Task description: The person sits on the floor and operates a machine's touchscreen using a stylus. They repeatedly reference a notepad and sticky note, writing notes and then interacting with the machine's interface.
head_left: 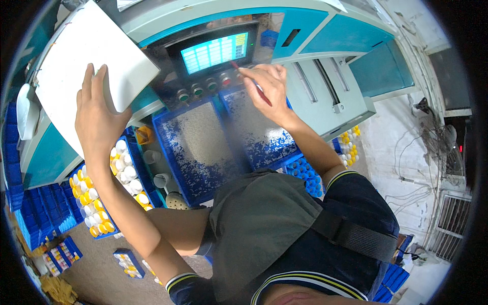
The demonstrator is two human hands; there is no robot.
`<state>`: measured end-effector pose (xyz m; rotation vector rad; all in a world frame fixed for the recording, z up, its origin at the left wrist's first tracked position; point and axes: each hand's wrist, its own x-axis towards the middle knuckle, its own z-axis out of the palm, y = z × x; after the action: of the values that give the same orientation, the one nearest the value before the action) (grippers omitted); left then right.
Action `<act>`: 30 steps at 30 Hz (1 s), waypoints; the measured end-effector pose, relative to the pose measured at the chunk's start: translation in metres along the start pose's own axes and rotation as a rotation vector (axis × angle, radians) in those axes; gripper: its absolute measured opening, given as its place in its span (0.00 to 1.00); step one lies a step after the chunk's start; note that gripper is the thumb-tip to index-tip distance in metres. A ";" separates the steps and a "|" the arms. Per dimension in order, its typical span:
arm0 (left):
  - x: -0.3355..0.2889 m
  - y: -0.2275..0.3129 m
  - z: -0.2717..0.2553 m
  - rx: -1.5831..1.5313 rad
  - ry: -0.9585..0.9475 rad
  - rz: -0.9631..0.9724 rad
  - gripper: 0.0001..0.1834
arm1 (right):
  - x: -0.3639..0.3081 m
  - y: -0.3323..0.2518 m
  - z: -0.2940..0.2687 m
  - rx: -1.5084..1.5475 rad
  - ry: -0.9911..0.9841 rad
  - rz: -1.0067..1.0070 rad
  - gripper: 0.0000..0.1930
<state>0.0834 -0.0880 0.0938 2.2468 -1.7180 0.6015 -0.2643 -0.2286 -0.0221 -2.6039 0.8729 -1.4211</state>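
My left hand (96, 112) lies with fingers stretched over a large white sheet or board (101, 38), its thumb near the lower right edge. That sheet leans on the machine at the far left. In my right hand (272, 91) is a slim dark red pen (264, 96), gripped between thumb and fingers. The pen's upper end points at the lit touchscreen (216, 52); whether it touches the glass I cannot tell. Below the screen runs a row of green and red push buttons (211, 84). Two blue trays (190, 178) of small whitish granules sit under my right forearm.
White and yellow caps or cups fill blue trays (133, 160) at the left. Blue tube-like pieces (305, 175) stand beside the right granule tray. A pale slotted machine surface (325, 86) lies right of my hand. Loose cables (432, 132) hang along the right wall.
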 end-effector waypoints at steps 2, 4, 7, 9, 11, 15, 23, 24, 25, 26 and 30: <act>0.001 -0.001 0.000 -0.003 -0.005 -0.003 0.56 | 0.008 -0.009 0.005 0.053 -0.038 -0.047 0.15; 0.000 -0.001 0.000 -0.012 -0.005 -0.001 0.56 | 0.015 -0.016 0.013 0.086 -0.040 -0.103 0.15; 0.000 -0.001 0.000 -0.007 0.006 0.008 0.55 | 0.026 -0.023 0.030 0.121 -0.022 -0.146 0.15; -0.001 0.001 0.000 -0.003 0.005 0.000 0.53 | 0.029 -0.025 0.036 0.119 -0.029 -0.151 0.15; -0.001 0.001 -0.001 -0.003 0.001 -0.008 0.53 | 0.030 -0.027 0.036 0.121 -0.012 -0.146 0.15; -0.001 0.001 0.001 0.019 -0.011 -0.019 0.55 | 0.025 -0.023 0.021 0.074 0.010 -0.134 0.15; 0.000 0.002 0.000 0.007 0.010 -0.004 0.53 | 0.024 -0.009 0.010 -0.038 0.062 -0.041 0.12; 0.000 0.002 -0.001 0.000 0.006 -0.008 0.53 | 0.023 -0.009 0.010 -0.045 0.053 -0.035 0.12; 0.000 0.002 -0.001 -0.014 0.000 -0.018 0.53 | 0.022 -0.010 0.011 -0.038 0.043 -0.039 0.12; -0.001 0.002 -0.001 -0.004 0.004 -0.013 0.53 | 0.021 -0.012 0.011 -0.029 0.034 -0.041 0.13; -0.001 0.003 -0.002 -0.011 0.012 -0.008 0.53 | 0.018 -0.016 0.018 0.033 -0.035 -0.093 0.14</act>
<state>0.0802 -0.0871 0.0952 2.2375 -1.7012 0.6014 -0.2355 -0.2279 -0.0141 -2.6683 0.7274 -1.3944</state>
